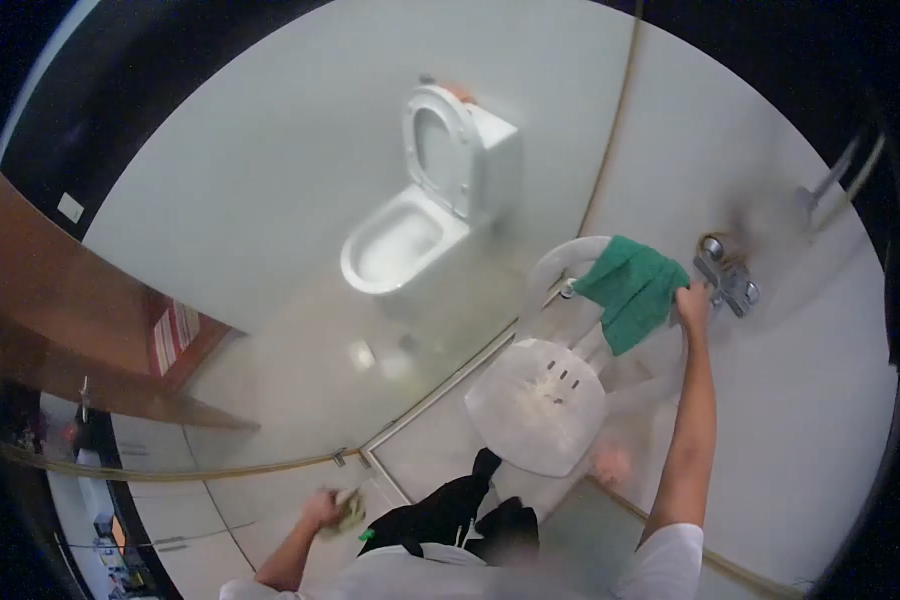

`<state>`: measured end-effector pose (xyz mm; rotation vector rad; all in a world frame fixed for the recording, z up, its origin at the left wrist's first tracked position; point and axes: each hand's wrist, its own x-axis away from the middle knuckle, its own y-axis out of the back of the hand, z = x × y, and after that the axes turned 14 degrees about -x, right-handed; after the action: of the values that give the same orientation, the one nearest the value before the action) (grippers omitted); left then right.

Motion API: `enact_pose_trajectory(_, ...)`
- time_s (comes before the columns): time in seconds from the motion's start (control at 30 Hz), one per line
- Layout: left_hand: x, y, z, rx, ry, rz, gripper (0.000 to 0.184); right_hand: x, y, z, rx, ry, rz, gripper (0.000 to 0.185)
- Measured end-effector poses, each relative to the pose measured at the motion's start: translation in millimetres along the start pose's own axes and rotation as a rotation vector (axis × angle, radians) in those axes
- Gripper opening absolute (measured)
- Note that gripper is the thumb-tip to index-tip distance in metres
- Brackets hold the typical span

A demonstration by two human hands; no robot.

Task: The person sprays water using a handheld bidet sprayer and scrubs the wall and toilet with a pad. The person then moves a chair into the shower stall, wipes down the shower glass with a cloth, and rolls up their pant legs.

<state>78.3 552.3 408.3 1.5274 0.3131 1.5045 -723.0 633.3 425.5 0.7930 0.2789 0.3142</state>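
Shower floor (pixel 422 450), mid-frame: spotted chair (pixel 515 425) judged unfinished, green cloth (pixel 632 292) gripped by right hand (pixel 692 304), pale cloth (pixel 350 512) by left hand (pixel 321 508).

A white ceramic toilet (pixel 445 205) stands with its lid (pixel 440 150) raised. A silver metal tap (pixel 727 281) is fixed to the smooth white wall (pixel 790 400). A red-and-white striped rectangle (pixel 175 335) adjoins a brown panel (pixel 65 275).

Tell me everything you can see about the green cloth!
The green cloth is plain-coloured and looks soft, maybe like a towel. It hangs spread out but creased, with one corner pointing down. The right hand's grip holds its right edge. Its upper left part overlaps the top of the white chair's backrest; I can't tell how firmly it rests there.
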Motion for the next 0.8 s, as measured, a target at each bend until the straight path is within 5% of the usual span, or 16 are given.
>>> enact_pose_trajectory(0.13,12.4,251.2,-88.1,0.140,-0.230,-0.641,0.049,24.5,6.8,19.0,0.030,-0.017,-0.007,0.036)
enact_pose_trajectory(0.17,42.6,315.9,-107.1,0.107,-0.262,-0.870,0.054,27.3,8.5,20.5,0.037,-0.010,-0.017,0.035)
enact_pose_trajectory(0.2,52.7,359.7,-114.8,0.047,-0.395,-1.368,0.049,32.6,8.4,22.2,0.044,-0.005,-0.022,0.034)
enact_pose_trajectory(0.3,57.9,424.6,-131.3,0.050,-0.069,-1.891,0.035,37.6,4.5,19.8,-0.052,0.113,-0.083,0.032)
enact_pose_trajectory(0.33,42.6,436.4,-136.7,0.136,-0.084,-1.878,0.036,39.1,2.7,18.7,-0.055,0.115,-0.073,0.032)
enact_pose_trajectory(0.47,-61.3,390.1,-164.2,-0.303,-0.023,-1.933,0.033,37.2,0.2,18.0,0.068,0.103,-0.093,0.031)
enact_pose_trajectory(0.6,-137.9,287.7,-175.9,-0.587,-0.361,-1.446,0.026,41.2,4.9,23.4,0.116,0.054,-0.083,0.035)
enact_pose_trajectory(0.73,-175.7,219.4,-166.0,-0.664,-0.466,-1.155,0.020,42.6,19.2,24.6,0.138,0.007,0.030,0.034)
enact_pose_trajectory(0.8,-179.6,197.9,-153.0,-0.545,-0.481,-0.945,0.020,60.6,24.7,22.8,0.012,0.479,-0.246,0.036)
